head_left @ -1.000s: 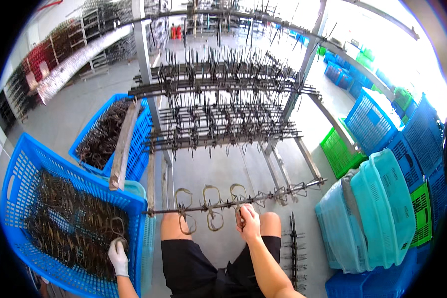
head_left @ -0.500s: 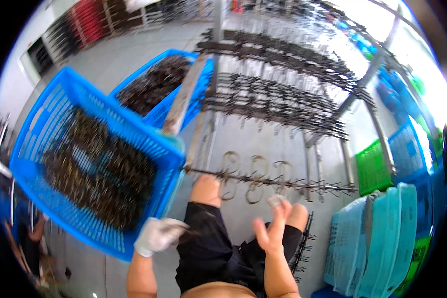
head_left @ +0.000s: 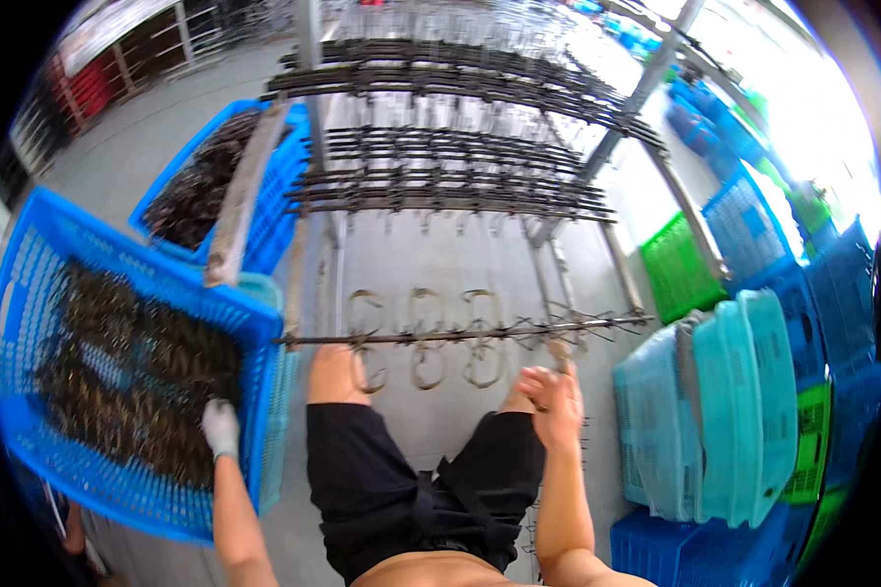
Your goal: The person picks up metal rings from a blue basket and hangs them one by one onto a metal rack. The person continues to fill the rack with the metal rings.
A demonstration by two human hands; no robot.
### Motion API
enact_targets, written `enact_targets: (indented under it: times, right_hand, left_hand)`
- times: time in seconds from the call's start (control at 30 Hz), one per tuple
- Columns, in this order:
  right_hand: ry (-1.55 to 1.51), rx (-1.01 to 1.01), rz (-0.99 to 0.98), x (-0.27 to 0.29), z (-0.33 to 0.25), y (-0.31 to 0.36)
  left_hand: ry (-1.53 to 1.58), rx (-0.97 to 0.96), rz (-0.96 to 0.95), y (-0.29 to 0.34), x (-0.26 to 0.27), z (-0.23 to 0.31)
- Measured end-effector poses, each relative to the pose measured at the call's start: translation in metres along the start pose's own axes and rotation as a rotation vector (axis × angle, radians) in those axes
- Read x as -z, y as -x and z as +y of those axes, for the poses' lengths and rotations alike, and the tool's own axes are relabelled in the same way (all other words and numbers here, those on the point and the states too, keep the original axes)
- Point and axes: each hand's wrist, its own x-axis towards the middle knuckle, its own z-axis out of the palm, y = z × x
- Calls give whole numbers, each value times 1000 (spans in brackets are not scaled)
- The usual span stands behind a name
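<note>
My left hand [head_left: 221, 428], in a white glove, reaches into the blue basket [head_left: 132, 509] on my left. Its fingertips are hidden among many thin, brownish metal pieces [head_left: 132, 367]. A dark horizontal rod [head_left: 431, 336] with small prongs crosses in front of my knees. Several curved, brassy hoop-like pieces [head_left: 424, 377] hang on it in pairs, above and below. My bare right hand [head_left: 555, 406] is raised just below the rod's right part, its index finger pointing up and fingers apart. A covering sits on that fingertip. I see nothing clearly held in it.
A metal rack [head_left: 605, 147] ahead carries rows of dark pronged rods [head_left: 460, 181]. Another blue basket [head_left: 294, 220] of dark pieces stands at far left. Teal baskets [head_left: 749, 411], a green crate [head_left: 683, 269] and blue crates [head_left: 656, 543] stack up on the right.
My left hand has moved from beside my thigh, where it held a dark thin piece, into the basket. My right hand has risen toward the rod. The whole view has shifted rightward.
</note>
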Motion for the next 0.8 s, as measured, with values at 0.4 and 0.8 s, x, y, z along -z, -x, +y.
enact_targets:
  times: [0.4,0.8]
  right_hand:
    - [126,-298,206,-9,-1,-48]
    - [135,-178,409,-20,18,-50]
  left_hand:
    - [585,-163,20,42,102,84]
    - [444,-46,-336,-38,13,75]
